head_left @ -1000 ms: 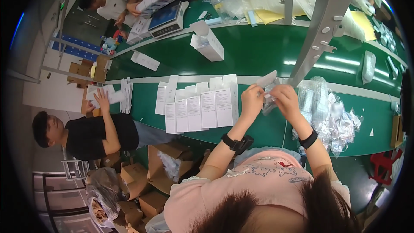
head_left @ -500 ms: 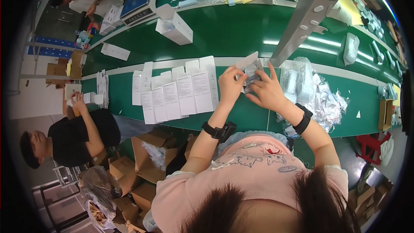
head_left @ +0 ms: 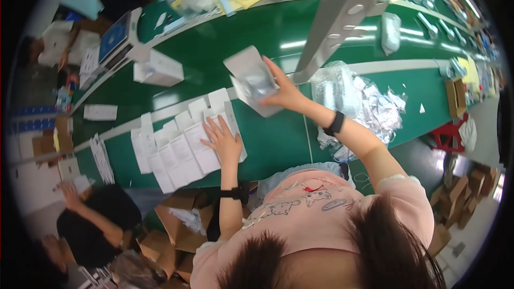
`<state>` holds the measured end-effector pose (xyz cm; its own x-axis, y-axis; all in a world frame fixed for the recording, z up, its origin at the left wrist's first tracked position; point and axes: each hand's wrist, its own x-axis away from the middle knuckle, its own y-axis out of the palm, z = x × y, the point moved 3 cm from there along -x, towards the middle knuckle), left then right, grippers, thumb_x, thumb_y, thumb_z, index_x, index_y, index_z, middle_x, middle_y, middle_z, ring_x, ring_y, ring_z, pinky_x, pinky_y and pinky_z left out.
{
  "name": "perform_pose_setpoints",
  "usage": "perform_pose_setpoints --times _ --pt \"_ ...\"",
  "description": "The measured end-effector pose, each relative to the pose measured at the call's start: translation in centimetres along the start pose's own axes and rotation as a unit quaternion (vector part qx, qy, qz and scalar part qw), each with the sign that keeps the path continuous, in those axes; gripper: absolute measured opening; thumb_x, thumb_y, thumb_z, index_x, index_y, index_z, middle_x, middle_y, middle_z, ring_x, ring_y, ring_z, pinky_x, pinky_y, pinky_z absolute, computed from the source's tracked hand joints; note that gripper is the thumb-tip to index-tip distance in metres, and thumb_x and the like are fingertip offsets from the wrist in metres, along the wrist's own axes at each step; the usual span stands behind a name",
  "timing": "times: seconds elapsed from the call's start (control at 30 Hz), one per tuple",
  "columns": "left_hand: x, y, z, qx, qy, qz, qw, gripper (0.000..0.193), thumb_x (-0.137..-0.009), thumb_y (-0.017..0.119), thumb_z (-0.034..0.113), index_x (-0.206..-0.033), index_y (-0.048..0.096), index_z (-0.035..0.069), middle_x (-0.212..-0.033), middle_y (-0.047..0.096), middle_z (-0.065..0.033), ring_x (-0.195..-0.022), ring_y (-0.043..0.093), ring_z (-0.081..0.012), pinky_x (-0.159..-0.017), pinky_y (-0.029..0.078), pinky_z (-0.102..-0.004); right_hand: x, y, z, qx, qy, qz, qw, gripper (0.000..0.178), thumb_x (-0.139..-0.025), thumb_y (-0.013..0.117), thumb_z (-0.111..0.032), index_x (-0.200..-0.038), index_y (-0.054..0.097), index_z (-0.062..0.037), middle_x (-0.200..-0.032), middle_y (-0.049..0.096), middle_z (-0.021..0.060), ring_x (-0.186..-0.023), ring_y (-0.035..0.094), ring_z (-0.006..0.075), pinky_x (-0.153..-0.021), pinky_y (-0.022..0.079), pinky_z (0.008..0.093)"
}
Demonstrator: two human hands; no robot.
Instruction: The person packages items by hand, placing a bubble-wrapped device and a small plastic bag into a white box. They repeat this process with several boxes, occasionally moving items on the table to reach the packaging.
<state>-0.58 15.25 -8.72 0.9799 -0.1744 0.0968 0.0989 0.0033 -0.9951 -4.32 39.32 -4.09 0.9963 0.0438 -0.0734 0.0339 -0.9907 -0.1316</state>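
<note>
My right hand (head_left: 285, 86) grips an open white carton (head_left: 247, 64) by its side, with its flap raised. Inside the carton lies something in clear plastic, too blurred to name. To its lower left, my left hand (head_left: 223, 142) lies with fingers spread on the right end of a row of flat-lying white boxes (head_left: 182, 155). Its fingers hold nothing that I can see. Close to my right forearm is a heap of clear plastic-wrapped pieces and silvery packets (head_left: 369, 109).
A grey metal post (head_left: 342, 16) rises from the green table (head_left: 273, 144) just beyond my right hand. Another white carton (head_left: 159, 68) stands farther left, near a scale (head_left: 116, 40). Cardboard boxes (head_left: 179, 219) fill the floor at lower left. A co-worker (head_left: 96, 219) sits to the left.
Both hands were together at the carton. My left hand has let go and moved left onto the row of boxes. My right hand has carried the carton left over the table. The view has turned.
</note>
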Motion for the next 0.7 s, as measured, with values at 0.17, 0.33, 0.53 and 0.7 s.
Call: perform_pose_setpoints --times 0.17,0.33,0.53,0.7 --pt "1.9 -0.2 5.6 0.076 0.097 -0.034 0.992 0.089 -0.063 0.071 0.028 -0.135 0.023 0.007 -0.141 0.011 -0.0214 -0.13 0.01 -0.0396 -0.096 0.017 -0.0598 -8.3 -0.4 1.4 -0.02 -0.033 0.161 0.986 0.109 -0.051 0.079 -0.009 -0.138 0.013 -0.01 -0.135 0.027 0.0134 -0.125 0.029 0.0271 -0.099 0.028 0.0362" --pt "-0.3 0.2 6.7 0.247 0.089 -0.041 0.964 0.083 -0.064 0.072 0.02 -0.132 0.027 0.005 -0.134 0.025 -0.0208 -0.123 0.025 -0.0358 -0.095 0.029 -0.0465 -8.4 -1.9 4.0 0.146 -0.052 0.22 0.963 0.102 -0.058 0.075 -0.011 -0.138 0.012 -0.0082 -0.136 0.024 0.0183 -0.124 0.028 0.0341 -0.099 0.029 0.0379" --pt "-2.6 5.2 2.7 0.572 -0.094 -0.241 0.778 0.07 -0.067 0.071 0.01 -0.124 0.032 0.0 -0.117 0.046 -0.0172 -0.104 0.048 -0.0277 -0.088 0.04 -0.036 4.5 -9.0 0.3 0.141 0.114 -0.391 0.902 0.047 -0.074 0.065 -0.028 -0.108 0.055 0.0046 -0.09 0.062 0.0195 -0.085 0.061 0.0254 -0.079 0.047 0.034" --pt "-3.7 2.8 5.6 0.633 -0.08 -0.201 0.743 0.067 -0.068 0.069 0.005 -0.124 0.031 0.0 -0.11 0.051 -0.0134 -0.097 0.053 -0.0225 -0.081 0.044 -0.0316 7.1 -32.9 6.0 0.296 0.292 0.281 0.865 0.036 -0.079 0.056 -0.033 -0.094 0.059 -0.0006 -0.08 0.064 0.0166 -0.064 0.063 0.0261 -0.058 0.05 0.0336"
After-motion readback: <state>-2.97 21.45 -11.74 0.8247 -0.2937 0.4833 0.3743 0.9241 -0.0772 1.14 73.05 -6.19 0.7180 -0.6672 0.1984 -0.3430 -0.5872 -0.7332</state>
